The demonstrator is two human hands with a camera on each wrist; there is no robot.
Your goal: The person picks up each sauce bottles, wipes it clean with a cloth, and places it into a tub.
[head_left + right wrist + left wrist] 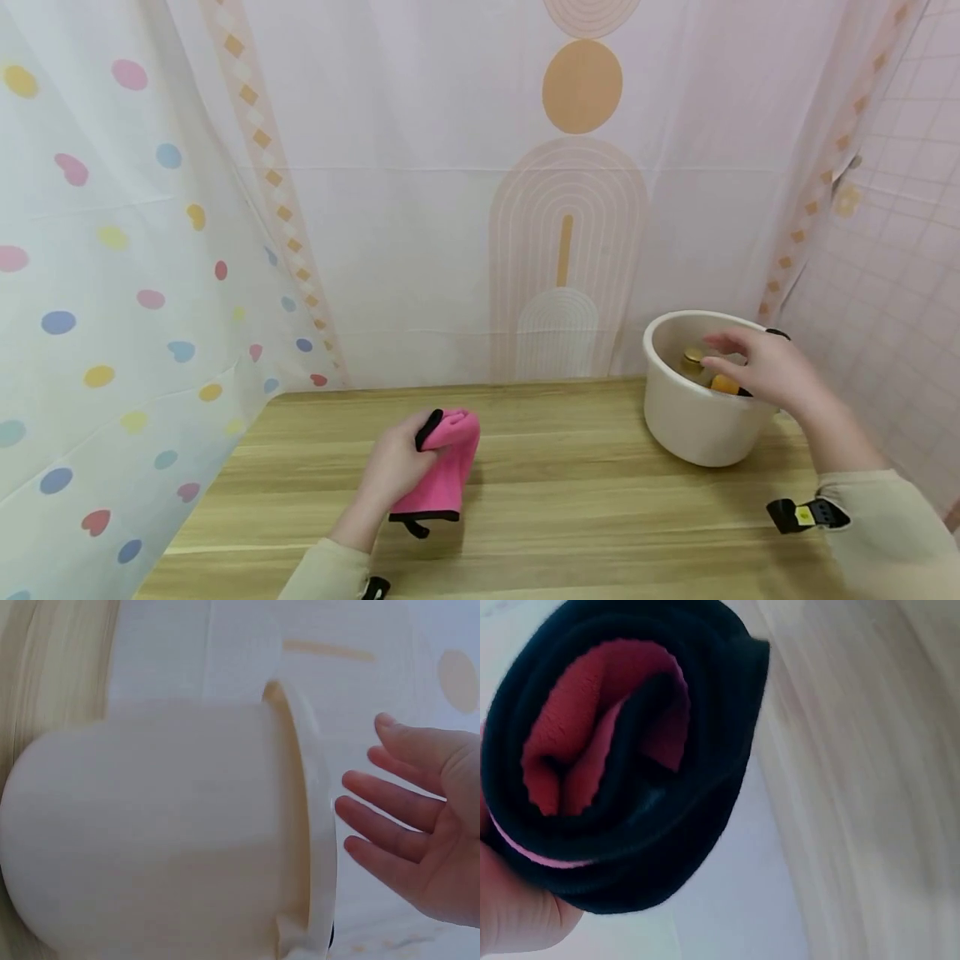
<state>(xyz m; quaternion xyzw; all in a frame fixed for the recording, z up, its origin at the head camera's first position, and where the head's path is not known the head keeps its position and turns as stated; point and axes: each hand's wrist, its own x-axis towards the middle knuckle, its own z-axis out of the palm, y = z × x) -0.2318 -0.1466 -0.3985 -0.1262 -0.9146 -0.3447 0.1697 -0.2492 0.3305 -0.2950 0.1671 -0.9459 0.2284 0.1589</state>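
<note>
My left hand (396,462) grips a pink cloth (442,475) with black edging above the wooden table, left of centre. A small black loop hangs from its lower edge. Seen in the left wrist view, the cloth (600,690) is rolled, black trim outermost and pink inside, with part of my left hand (525,907) below it. My right hand (765,367) is over the mouth of a cream-white bucket (697,425), fingers spread and nothing held. In the right wrist view, my right hand (427,817) hovers beside the bucket's rim (319,825), apart from it.
Inside the bucket are a gold-topped item (693,357) and an orange item (724,384), partly hidden. The wooden table (555,483) meets a patterned curtain (420,250) at the back. A dotted curtain (112,333) hangs left; a grid-patterned one (900,292) hangs right.
</note>
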